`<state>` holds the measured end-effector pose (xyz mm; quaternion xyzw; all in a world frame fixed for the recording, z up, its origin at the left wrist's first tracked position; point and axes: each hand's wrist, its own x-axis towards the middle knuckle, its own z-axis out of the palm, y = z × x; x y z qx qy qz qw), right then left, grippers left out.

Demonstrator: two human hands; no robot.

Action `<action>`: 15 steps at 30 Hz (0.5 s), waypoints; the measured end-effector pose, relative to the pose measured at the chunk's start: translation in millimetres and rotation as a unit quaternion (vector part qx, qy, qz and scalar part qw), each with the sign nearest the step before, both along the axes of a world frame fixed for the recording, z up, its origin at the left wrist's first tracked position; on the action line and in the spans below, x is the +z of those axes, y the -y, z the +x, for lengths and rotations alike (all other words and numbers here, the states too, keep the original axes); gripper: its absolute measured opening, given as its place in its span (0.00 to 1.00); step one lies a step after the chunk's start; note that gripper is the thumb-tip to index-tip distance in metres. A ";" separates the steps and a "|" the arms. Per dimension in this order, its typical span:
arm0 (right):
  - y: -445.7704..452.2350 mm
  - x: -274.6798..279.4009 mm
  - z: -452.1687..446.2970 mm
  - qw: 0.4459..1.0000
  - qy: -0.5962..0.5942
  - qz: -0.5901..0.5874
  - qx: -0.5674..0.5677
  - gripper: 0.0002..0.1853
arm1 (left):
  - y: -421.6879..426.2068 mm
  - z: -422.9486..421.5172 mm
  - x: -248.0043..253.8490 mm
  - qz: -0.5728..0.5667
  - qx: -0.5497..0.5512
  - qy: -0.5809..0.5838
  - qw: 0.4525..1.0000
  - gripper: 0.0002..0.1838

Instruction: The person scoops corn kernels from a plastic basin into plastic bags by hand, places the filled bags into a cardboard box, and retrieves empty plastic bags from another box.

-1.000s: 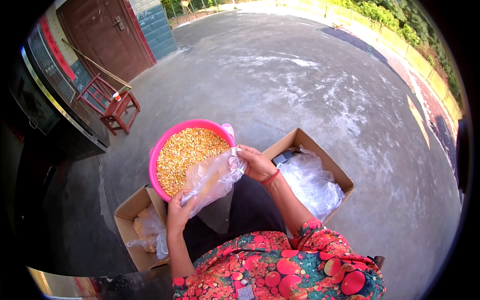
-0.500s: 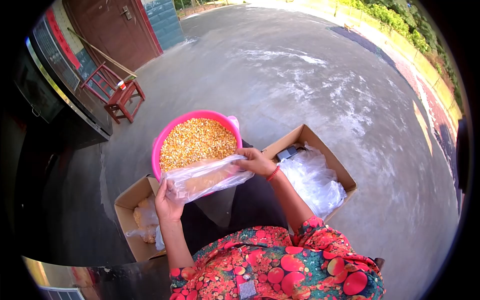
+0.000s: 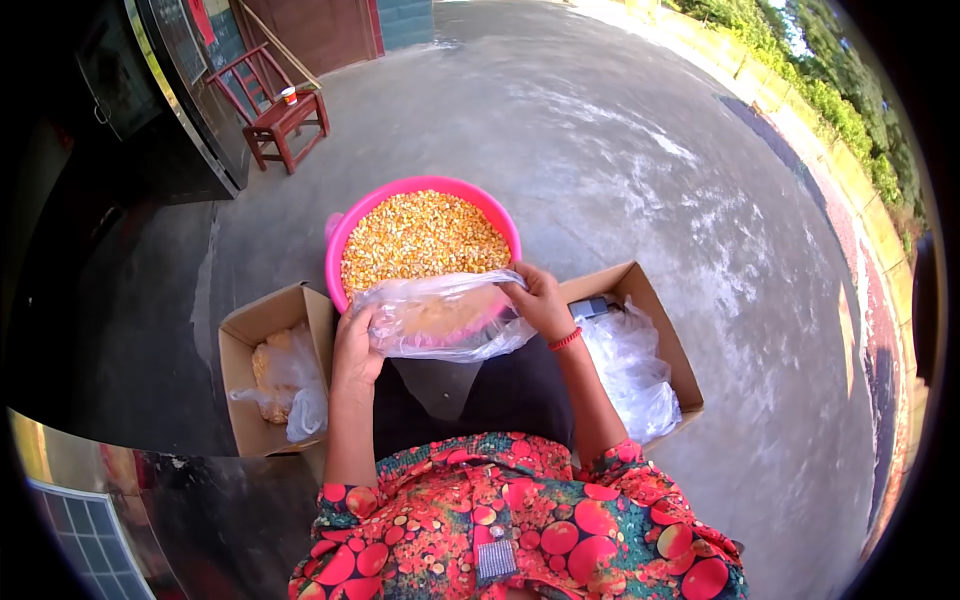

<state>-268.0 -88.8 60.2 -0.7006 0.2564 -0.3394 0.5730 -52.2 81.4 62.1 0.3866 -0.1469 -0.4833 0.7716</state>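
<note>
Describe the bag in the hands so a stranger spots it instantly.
Find the pink basin of corn near the middle. At its near edge, left hand and right hand hold a clear bag. Only this bag is held; other plastic lies in cardboard boxes.

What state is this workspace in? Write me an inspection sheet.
Surface: grey concrete, pale patches.
Job items: pink basin of corn kernels; clear plastic bag.
Clutter: left box holds loose plastic and yellowish contents; right box holds crumpled plastic and an unclear dark object.
Hands: left hand and right hand grip the bag at opposite ends with their fingers.
Cables: nothing seen.
Surroundings: reddish chair bearing a cup; greenery.
</note>
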 end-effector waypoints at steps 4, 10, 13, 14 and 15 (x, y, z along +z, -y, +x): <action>-3.9 0.6 5.7 0.994 -0.046 -0.072 -0.071 0.10 | -0.7 -16.5 9.9 0.085 -0.007 0.285 0.955 0.15; -43.3 62.6 17.3 0.887 -0.051 -0.420 -0.185 0.14 | 10.9 -21.5 -15.3 0.128 0.083 0.449 0.880 0.10; -66.8 77.6 23.6 0.938 0.019 -0.341 -0.053 0.14 | 13.8 -17.0 -17.8 0.132 0.092 0.418 0.894 0.12; -70.7 78.0 23.9 0.953 -0.019 -0.292 0.075 0.12 | 14.6 -17.2 -16.4 0.132 0.091 0.417 0.895 0.12; -73.0 68.3 30.7 0.954 -0.038 -0.250 0.164 0.12 | 14.8 -17.8 -13.1 0.124 0.082 0.370 0.917 0.12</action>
